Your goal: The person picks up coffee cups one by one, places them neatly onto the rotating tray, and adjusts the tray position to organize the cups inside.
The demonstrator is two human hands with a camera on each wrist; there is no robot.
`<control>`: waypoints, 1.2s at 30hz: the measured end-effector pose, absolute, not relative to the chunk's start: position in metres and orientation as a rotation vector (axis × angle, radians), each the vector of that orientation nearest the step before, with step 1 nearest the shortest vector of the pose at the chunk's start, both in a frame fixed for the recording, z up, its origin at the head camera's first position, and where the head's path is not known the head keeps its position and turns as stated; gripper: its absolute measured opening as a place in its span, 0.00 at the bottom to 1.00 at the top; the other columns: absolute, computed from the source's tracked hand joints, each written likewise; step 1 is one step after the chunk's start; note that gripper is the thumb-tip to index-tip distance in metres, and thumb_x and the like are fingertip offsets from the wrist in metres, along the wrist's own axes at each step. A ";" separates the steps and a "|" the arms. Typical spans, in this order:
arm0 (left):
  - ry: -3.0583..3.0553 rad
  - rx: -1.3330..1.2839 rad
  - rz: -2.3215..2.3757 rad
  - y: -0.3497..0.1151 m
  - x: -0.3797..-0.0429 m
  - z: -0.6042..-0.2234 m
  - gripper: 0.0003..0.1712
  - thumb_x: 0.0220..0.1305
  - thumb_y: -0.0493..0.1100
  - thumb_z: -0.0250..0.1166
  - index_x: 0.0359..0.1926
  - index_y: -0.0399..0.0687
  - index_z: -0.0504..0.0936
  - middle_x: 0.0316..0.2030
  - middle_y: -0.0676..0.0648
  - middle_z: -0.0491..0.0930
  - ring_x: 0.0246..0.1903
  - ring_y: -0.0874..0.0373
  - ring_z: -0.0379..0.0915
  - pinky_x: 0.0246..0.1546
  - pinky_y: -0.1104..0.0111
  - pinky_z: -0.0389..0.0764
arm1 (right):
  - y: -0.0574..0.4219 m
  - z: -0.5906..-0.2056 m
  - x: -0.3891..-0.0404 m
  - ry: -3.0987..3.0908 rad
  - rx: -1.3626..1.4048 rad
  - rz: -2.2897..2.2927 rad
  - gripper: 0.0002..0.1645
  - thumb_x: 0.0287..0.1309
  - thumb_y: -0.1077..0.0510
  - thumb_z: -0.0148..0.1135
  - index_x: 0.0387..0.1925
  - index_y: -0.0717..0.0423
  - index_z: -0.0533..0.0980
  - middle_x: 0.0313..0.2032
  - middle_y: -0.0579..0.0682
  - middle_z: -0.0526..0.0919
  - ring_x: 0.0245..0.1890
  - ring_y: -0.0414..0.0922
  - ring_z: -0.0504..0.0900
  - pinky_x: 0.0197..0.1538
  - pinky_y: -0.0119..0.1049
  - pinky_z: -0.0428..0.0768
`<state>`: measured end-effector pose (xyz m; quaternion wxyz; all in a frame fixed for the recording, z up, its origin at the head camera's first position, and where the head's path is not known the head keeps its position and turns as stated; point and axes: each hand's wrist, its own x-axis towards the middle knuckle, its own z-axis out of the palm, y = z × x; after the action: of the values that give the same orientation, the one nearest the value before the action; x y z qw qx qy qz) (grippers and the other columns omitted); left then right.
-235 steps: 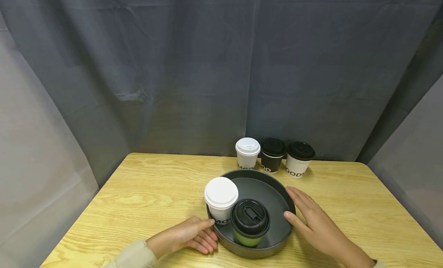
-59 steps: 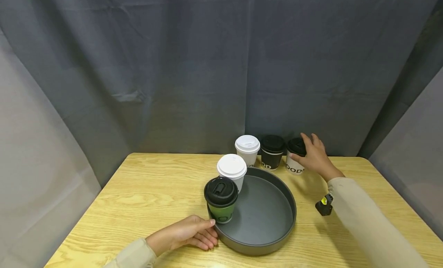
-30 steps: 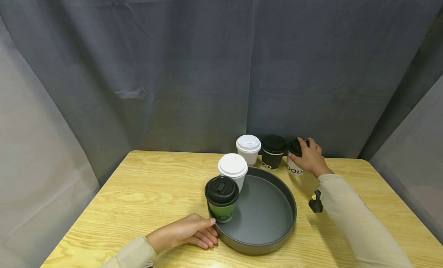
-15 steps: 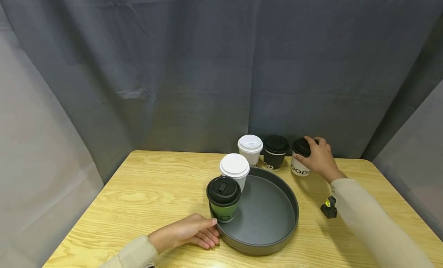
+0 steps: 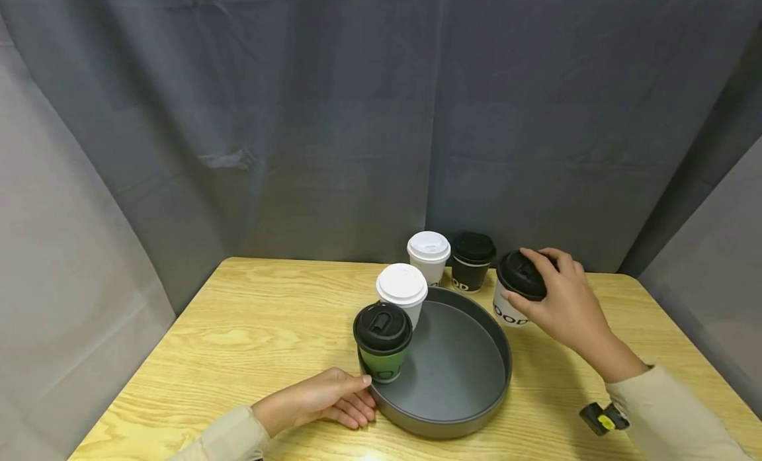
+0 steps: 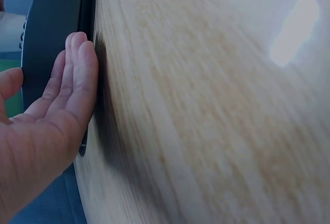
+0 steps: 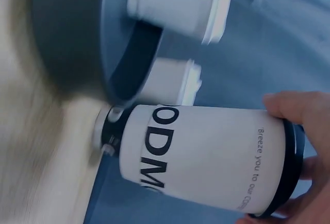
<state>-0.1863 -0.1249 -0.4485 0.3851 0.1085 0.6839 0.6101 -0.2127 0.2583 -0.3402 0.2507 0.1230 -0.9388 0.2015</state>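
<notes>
My right hand [image 5: 565, 305] grips a white paper coffee cup [image 5: 507, 310] by its black lid, just right of a round dark grey pan [image 5: 437, 429]. In the right wrist view that cup [image 7: 206, 157] is held off the table, its lettering facing the camera. My left hand [image 5: 324, 401] touches the pan's near left side, fingers straight along the outer wall and thumb at the rim. Inside the pan, at its left, stand a green cup [image 5: 383, 366] with a black lid and, behind it, a white cup [image 5: 402, 288] with a white lid.
Behind the pan stand another white-lidded cup [image 5: 428, 257] and a black cup [image 5: 472, 266] with a black lid. All rests on a wooden table [image 5: 238, 329]. Grey cloth [image 5: 321, 117] hangs along the back edge, with lighter panels at the sides.
Both cups in the pan now stand at its left, the green one in front. My right hand has lifted the black-lidded white cup from the back row and brought it nearer. The left hand stays put.
</notes>
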 end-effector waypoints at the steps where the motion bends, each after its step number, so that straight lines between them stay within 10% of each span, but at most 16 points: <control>1: 1.743 0.276 1.554 -0.125 -0.186 -0.448 0.29 0.71 0.56 0.52 0.42 0.29 0.79 0.34 0.41 0.85 0.28 0.61 0.81 0.35 0.68 0.85 | 0.254 -0.339 -0.206 -2.540 0.353 0.553 0.44 0.46 0.48 0.74 0.63 0.59 0.67 0.58 0.72 0.64 0.51 0.71 0.65 0.37 0.63 0.71; 36: 1.741 0.268 1.553 -0.125 -0.187 -0.452 0.31 0.71 0.57 0.51 0.44 0.28 0.79 0.34 0.43 0.85 0.28 0.61 0.81 0.34 0.68 0.85 | 0.152 -0.388 -0.132 -2.619 0.704 0.682 0.44 0.39 0.40 0.77 0.61 0.39 0.72 0.60 0.51 0.69 0.58 0.51 0.69 0.48 0.50 0.79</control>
<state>-0.1869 -0.1246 -0.4517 0.3863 0.1054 0.6840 0.6098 -0.1318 0.1517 -0.3883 0.1718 0.2480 -0.9226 0.2403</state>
